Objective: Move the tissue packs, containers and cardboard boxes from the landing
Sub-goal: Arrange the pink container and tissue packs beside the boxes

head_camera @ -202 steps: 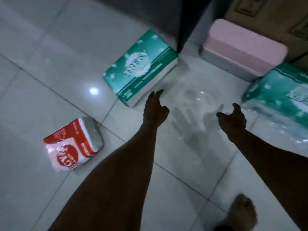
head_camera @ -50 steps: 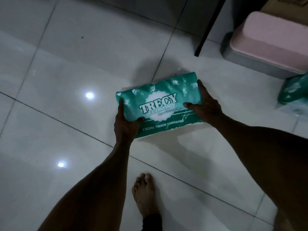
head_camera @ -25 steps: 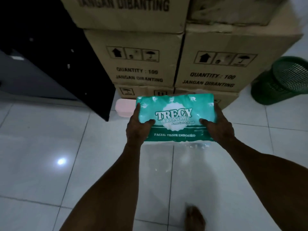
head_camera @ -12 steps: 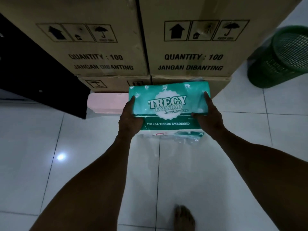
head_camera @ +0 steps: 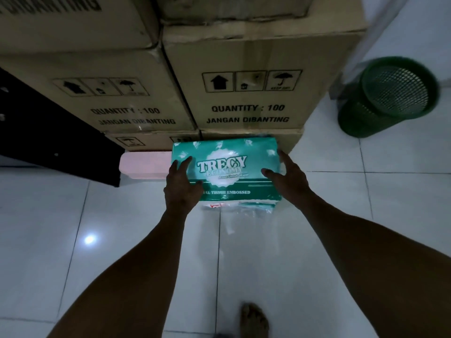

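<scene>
The green tissue pack (head_camera: 225,167) sits mid-frame on another pack (head_camera: 246,206), below the cardboard boxes (head_camera: 244,103), left hand (head_camera: 180,186) and right hand (head_camera: 289,179) flat on its two ends with straight fingers; it looks light, squishy and slippery, so hold both ends.

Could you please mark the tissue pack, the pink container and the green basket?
tissue pack (head_camera: 224,154): head view, printed top face.
pink container (head_camera: 144,164): head view, pink top.
green basket (head_camera: 361,118): head view, mesh side wall.
</scene>
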The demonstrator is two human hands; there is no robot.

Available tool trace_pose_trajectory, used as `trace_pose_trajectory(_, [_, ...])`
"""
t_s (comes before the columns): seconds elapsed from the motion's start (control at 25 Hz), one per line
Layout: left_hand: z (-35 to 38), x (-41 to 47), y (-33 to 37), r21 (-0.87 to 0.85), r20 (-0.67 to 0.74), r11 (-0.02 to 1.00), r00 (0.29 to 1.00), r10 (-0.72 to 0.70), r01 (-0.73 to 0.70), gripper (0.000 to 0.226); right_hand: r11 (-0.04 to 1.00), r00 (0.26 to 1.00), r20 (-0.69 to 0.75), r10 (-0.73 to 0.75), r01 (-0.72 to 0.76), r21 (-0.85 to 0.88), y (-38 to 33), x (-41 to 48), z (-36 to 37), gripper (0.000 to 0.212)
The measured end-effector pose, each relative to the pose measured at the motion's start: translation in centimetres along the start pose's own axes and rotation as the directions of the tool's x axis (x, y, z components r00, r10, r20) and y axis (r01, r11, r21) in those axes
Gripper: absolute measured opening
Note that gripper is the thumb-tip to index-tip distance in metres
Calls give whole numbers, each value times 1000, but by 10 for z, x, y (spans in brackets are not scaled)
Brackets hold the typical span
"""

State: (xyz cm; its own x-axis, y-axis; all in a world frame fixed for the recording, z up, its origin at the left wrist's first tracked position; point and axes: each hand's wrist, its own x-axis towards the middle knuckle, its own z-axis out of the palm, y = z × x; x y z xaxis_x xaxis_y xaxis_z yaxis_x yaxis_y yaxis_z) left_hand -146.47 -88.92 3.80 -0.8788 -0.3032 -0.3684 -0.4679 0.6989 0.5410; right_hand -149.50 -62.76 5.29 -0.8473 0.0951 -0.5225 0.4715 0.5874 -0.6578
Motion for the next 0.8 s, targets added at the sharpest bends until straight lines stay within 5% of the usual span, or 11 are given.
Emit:
trace_pose_trajectory(0.48, [155, -38, 272, -277, 55, 929, 961, 272, -247, 51, 976, 956, -248, 159, -114, 186, 93, 38, -257, 83])
trace_pose_trajectory(0.8, [250, 34, 413, -384, 168, 923, 984, 52, 17, 63, 979, 947, -262, 188, -159, 128, 149, 154, -382, 80])
